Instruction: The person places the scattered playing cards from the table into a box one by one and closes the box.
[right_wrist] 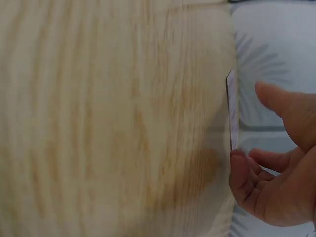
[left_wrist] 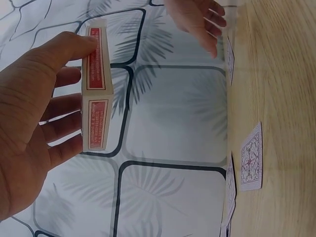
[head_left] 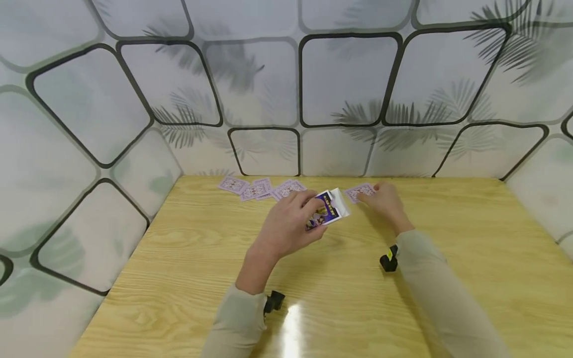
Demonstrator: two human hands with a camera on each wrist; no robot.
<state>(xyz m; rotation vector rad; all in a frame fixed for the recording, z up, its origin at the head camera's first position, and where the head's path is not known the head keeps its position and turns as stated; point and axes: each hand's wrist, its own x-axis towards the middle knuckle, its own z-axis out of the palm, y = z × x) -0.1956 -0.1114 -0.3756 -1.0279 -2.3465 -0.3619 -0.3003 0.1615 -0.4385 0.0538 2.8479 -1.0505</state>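
Note:
My left hand [head_left: 288, 223] grips a playing card box [head_left: 330, 206] above the table, thumb on one side and fingers on the other. The box is purple, yellow and white on the face in the head view; its narrow sides [left_wrist: 97, 61] carry red panels in the left wrist view. A white end points right. At the table's back, my right hand [head_left: 386, 203] is beside a face-down playing card [head_left: 359, 192] with a purple-white back. In the right wrist view the thumb stands away from the card [right_wrist: 232, 111], and a fingertip meets its near end.
Several face-down cards lie along the back edge to the left: one card [head_left: 234, 185] alone, overlapping cards [head_left: 256, 190], and more cards [head_left: 287, 188] partly behind my left hand. The wooden table [head_left: 188, 263] meets a patterned wall covering [head_left: 264, 84] at back and sides.

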